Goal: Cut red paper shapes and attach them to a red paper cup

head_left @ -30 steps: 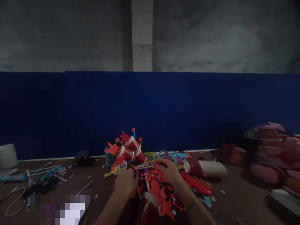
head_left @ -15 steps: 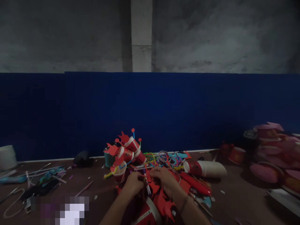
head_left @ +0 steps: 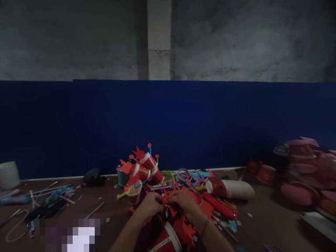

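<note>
My left hand point(head_left: 151, 205) and my right hand point(head_left: 181, 202) are close together at the table's middle, fingers closed in a pinch. Between their fingertips shows a small red paper piece point(head_left: 165, 198), which both appear to grip; its exact shape is hidden. Just below lies a red paper cup point(head_left: 166, 241) with a white rim, tilted on its side. Red paper cut-outs point(head_left: 185, 229) are heaped next to it under my right wrist. Beyond my left hand, several red cups point(head_left: 141, 172) with paper cut-outs and pipe-cleaner stalks are grouped together.
Colourful pipe cleaners point(head_left: 187, 176) lie behind my hands. A row of nested paper cups point(head_left: 240, 189) and a shiny red packet point(head_left: 222, 206) are to the right. Farther right stand blurred pink-red crafts point(head_left: 301, 171). Tools and scraps point(head_left: 49, 206) litter the left; a blue panel point(head_left: 168, 122) rises behind.
Both hands have drawn their fingers in and closer together around the red paper piece. My right fingers, stretched before, are now curled. The cups stay in place.
</note>
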`<state>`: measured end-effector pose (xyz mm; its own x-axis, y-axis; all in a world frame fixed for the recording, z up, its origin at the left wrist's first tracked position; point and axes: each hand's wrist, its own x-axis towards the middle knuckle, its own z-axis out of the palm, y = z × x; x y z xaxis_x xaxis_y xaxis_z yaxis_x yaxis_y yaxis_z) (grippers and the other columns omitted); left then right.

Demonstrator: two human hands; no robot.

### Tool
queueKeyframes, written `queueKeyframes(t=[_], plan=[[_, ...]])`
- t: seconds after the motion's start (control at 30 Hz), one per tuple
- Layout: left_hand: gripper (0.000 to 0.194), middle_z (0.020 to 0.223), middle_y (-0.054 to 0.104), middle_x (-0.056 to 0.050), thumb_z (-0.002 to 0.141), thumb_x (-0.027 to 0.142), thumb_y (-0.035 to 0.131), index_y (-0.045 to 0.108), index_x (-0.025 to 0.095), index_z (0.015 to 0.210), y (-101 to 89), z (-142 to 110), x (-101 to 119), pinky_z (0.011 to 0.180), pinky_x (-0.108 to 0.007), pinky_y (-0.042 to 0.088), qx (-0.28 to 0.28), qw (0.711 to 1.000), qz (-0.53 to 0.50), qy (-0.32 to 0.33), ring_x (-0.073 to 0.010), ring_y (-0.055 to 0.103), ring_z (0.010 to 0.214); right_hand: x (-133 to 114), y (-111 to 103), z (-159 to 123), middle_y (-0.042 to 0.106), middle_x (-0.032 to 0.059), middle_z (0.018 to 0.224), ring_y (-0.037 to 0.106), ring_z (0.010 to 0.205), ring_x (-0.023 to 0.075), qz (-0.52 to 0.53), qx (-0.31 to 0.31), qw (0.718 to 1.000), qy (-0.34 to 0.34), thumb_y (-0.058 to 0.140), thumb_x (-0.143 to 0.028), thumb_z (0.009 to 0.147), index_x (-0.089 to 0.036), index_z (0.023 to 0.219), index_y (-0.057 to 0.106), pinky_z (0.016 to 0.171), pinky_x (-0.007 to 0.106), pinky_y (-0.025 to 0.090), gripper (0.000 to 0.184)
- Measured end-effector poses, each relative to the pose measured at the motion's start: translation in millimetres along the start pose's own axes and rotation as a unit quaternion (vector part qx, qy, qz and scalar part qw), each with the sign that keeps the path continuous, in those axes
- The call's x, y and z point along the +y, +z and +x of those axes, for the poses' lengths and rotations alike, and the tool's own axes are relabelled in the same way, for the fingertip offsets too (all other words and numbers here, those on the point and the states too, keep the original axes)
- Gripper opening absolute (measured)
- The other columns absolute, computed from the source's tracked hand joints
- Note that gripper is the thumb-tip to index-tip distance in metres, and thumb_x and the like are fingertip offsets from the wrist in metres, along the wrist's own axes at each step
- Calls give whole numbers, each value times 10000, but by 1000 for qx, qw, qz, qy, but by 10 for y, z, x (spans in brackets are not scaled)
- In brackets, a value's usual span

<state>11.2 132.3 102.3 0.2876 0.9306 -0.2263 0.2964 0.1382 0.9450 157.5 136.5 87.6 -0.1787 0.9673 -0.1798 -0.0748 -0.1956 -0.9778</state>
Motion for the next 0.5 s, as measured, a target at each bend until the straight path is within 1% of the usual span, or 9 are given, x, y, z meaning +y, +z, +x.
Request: queueKeyframes(t=[0.1, 0.27, 0.43, 0.5], plan=[[117, 418, 543, 37, 479, 65, 510, 537, 171, 517, 3, 14, -8, 426, -256, 435, -1, 1000, -9, 0, -157, 565, 423, 3, 1, 6, 500, -66, 381, 398, 377, 71, 16, 12, 1000, 11, 596, -171, 497, -184, 465, 516, 429, 209, 276, 88], [122, 425, 546, 44, 483, 54, 526, 545, 168, 523, -1, 29, -20, 430, -246, 431, 9, 1000, -17, 1, -147, 561, 423, 20, 20, 18, 490, -68, 364, 405, 375, 68, 47, 5, 999, 22, 585, -140, 473, -176, 444, 495, 432, 207, 290, 101], [117, 427, 551, 44, 493, 56, 543, 565, 161, 541, -15, 18, -18, 432, -234, 424, 5, 1000, -22, 5, -135, 554, 415, 8, 23, -7, 513, -58, 404, 456, 425, 78, 82, -5, 996, 30, 583, -158, 462, -175, 457, 480, 465, 214, 336, 105], [111, 427, 559, 40, 497, 61, 552, 571, 158, 546, -19, 10, -10, 429, -233, 421, 1, 1000, -23, 6, -133, 551, 408, -2, 25, -18, 515, -61, 409, 452, 425, 74, 91, -12, 995, 30, 582, -154, 458, -175, 455, 473, 469, 213, 341, 111]])
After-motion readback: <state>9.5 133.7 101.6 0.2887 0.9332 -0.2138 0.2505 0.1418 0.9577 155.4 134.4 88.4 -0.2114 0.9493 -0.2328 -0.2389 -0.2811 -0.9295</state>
